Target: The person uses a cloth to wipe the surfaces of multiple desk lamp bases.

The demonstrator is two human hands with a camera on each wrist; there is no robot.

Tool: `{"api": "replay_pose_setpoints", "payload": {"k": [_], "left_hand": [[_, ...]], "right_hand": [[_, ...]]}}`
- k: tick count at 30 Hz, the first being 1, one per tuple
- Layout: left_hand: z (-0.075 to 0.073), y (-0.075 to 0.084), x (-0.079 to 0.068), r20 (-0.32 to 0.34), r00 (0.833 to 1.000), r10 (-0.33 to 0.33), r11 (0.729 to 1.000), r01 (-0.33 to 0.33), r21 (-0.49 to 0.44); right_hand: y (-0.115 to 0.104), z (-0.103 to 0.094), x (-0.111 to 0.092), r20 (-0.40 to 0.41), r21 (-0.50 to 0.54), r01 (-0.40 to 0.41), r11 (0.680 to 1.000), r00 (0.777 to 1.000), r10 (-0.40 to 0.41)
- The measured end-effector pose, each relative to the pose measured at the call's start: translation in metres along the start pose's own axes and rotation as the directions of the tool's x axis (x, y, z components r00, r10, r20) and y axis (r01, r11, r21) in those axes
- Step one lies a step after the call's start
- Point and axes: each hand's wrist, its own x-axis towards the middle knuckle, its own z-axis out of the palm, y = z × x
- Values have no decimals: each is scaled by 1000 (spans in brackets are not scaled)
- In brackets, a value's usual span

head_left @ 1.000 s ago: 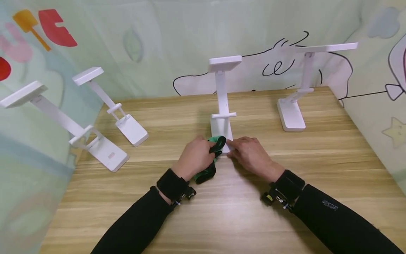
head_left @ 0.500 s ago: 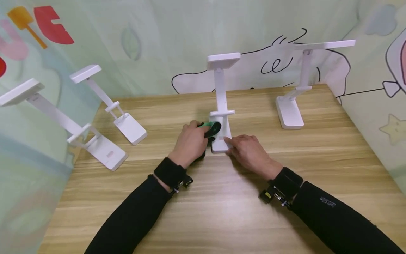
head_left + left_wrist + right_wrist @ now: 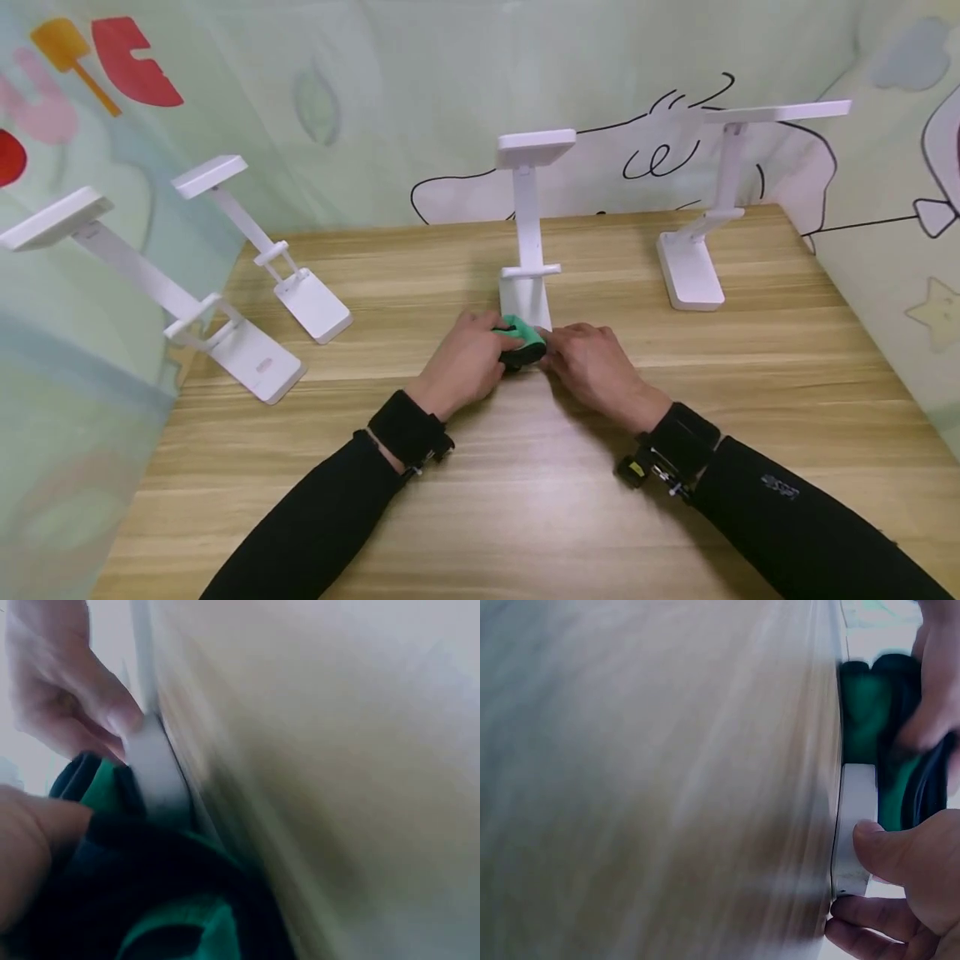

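Note:
A white folding desk lamp (image 3: 527, 208) stands at the middle of the wooden table (image 3: 525, 467). My left hand (image 3: 467, 363) grips a bunched green and black cloth (image 3: 522, 342) and presses it on the front of the lamp's base (image 3: 524, 297). The cloth (image 3: 150, 900) and the base's edge (image 3: 154, 769) fill the blurred left wrist view. My right hand (image 3: 587, 360) holds the base's near right corner, thumb on top. In the right wrist view the thumb (image 3: 889, 851) lies on the white base (image 3: 853, 825), with the cloth (image 3: 881, 727) beyond.
Two white lamps (image 3: 236, 221) (image 3: 142, 283) lean at the left side of the table. Another white lamp (image 3: 708, 200) stands at the back right. Pale green printed curtains (image 3: 375, 92) close in the table on three sides.
My left hand has drawn the cloth from the left side of the lamp's base back toward me onto its front part. My right hand has stayed at the base's corner.

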Motion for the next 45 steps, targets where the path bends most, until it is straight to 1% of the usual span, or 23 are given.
{"api": "replay_pose_setpoints", "payload": {"k": [2,4,6,8,11,13,14,19,23,30,39,45], "left_hand": [[-3,1,-10,29,999,25,999,-23,-38],[-7,2,-18,58,998,30,997,-25,-73],[-10,2,-24,66,998,3,996,4,-94],[-11,0,-25,36,998,-56,993,59,-106],[-10,-5,-21,-44,988,-148,983,142,-115],[-8,-7,-16,-74,982,-174,979,164,-122],[-6,-8,-14,-76,981,-176,978,165,-126],[-3,-8,-9,-57,985,-162,977,152,-148],[-3,-7,-8,-58,980,-191,970,180,-162],[-2,-6,-6,-3,967,-255,944,248,-217],[-1,-10,-5,1,961,-277,934,270,-235],[-2,-14,-3,7,955,-297,919,288,-268]], "right_hand": [[0,-1,1,11,-6,-5,1000,1000,5],[-1,-1,2,18,-5,-7,1000,1000,7],[-1,-1,4,18,-5,-2,1000,1000,2],[-2,0,5,10,-1,1,1000,1000,-1],[-2,1,6,2,10,6,1000,1000,-6],[-2,1,6,0,13,8,1000,1000,-8],[-2,1,6,1,11,10,1000,1000,-10],[5,0,10,-19,-24,11,1000,1000,-12],[14,-1,14,-42,-44,-3,999,999,1],[25,-2,20,-42,-37,-26,999,999,24],[31,-4,27,-27,-73,-57,996,998,55],[33,-6,31,-21,-103,-80,991,997,78]]}}
